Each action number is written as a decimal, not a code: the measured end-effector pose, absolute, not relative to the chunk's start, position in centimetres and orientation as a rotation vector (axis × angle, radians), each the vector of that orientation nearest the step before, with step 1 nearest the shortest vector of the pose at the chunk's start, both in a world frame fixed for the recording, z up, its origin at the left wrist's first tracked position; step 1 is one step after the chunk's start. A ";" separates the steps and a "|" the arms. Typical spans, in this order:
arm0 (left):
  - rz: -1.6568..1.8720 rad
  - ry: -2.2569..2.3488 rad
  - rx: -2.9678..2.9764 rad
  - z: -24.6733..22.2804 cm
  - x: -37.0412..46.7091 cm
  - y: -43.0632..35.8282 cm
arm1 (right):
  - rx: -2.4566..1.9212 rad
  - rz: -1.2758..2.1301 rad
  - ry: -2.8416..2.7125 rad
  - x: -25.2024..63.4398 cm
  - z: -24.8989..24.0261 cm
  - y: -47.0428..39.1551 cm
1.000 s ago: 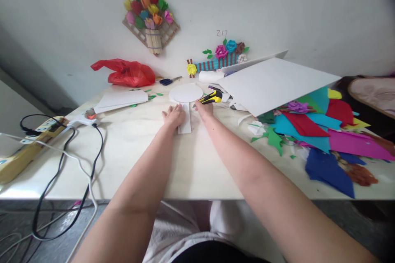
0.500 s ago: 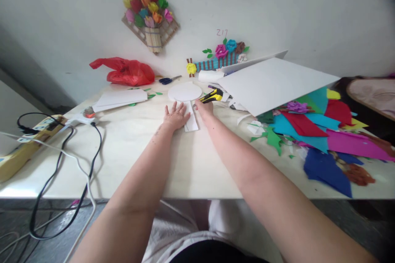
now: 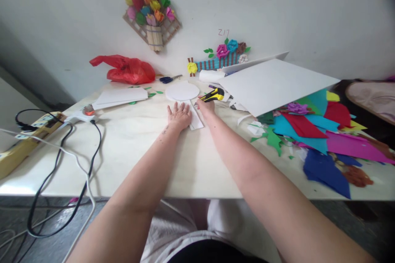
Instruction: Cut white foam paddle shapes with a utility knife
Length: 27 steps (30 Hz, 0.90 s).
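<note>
A white board cutout lies on the table, with a round head (image 3: 182, 90) and a straight strip (image 3: 196, 121) running from it toward me. My left hand (image 3: 180, 116) rests flat on the strip, fingers spread. In my right hand (image 3: 205, 106) is a yellow and black utility knife (image 3: 214, 95), its handle slanting up to the right. The knife's front end sits by the strip's right edge; whether the blade touches the board I cannot tell.
Large white boards (image 3: 277, 86) lean at the right above a heap of coloured felt pieces (image 3: 314, 131). Scissors (image 3: 169, 79), a red plastic bag (image 3: 131, 70) and white sheets (image 3: 121, 98) lie at the back left. Black and white cables cross near a power strip (image 3: 37, 135).
The cutout has turned slightly, its strip's near end swinging right and its round head shifting left. My left hand has moved a little right with it; the knife stays in my right hand.
</note>
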<state>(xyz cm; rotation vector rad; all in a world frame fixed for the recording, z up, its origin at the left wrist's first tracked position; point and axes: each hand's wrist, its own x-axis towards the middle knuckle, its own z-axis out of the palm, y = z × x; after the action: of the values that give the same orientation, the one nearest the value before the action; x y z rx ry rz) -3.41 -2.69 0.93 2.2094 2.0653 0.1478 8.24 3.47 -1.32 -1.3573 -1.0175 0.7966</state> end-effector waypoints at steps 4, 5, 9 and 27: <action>0.194 2.081 2.200 0.5 -3.3 -2.5 | -1.377 0.783 -1.026 8.2 -1.3 3.5; 0.202 2.083 2.199 0.5 -3.3 -2.5 | -1.385 0.781 -1.027 8.2 -1.3 3.5; 0.192 2.086 2.181 0.7 -3.2 -2.7 | -1.407 0.776 -1.047 8.2 -1.0 3.2; 0.223 2.078 2.161 0.5 -3.3 -2.5 | -1.433 0.704 -1.080 7.6 -0.9 2.8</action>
<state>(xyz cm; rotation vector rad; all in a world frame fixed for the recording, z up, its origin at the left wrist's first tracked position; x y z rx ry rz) -3.25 -2.52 0.48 2.1610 2.0783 0.2226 7.58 2.82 -0.90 -1.4334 -1.0798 0.7045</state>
